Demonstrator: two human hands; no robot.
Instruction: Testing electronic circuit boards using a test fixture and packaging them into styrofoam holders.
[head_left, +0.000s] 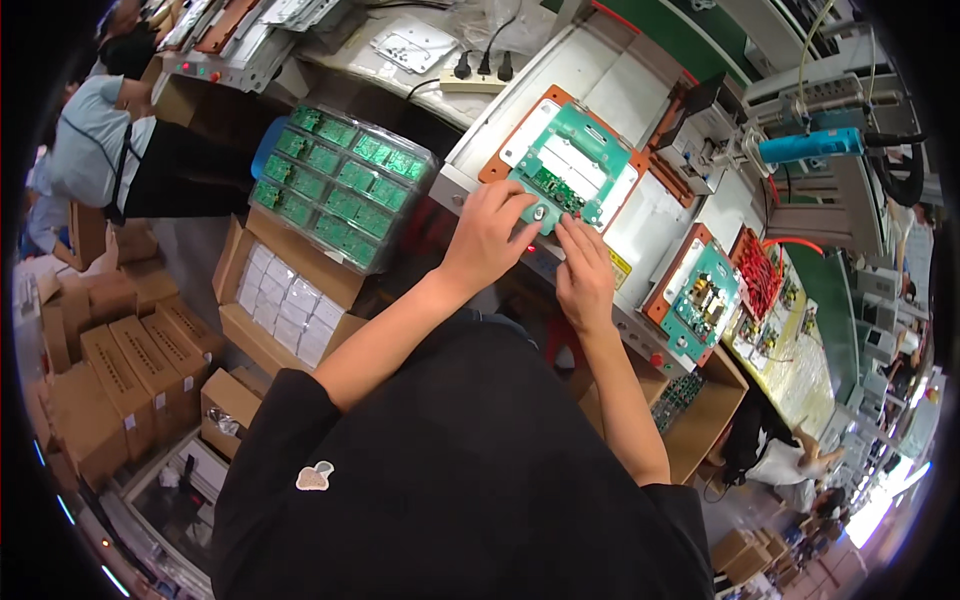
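Observation:
A green fixture plate [575, 140] with an orange-brown and white frame lies on the bench in front of me. A green circuit board [563, 192] with small parts sits at its near side. My left hand [487, 238] is closed on the plate's near left corner, thumb and forefinger on either side of a round metal piece [540, 213]. Just right of it, my right hand [587, 270] rests its outstretched fingertips on the near edge. Its fingers hide part of that edge, and anything small under the fingertips cannot be made out.
To the left stands a clear tray [345, 185] of green boards, above an open carton [240, 325] of white packets. A second fixture [700, 295] with a populated board lies right, near red wires [758, 272]. A blue tool [810, 146] hangs at the upper right.

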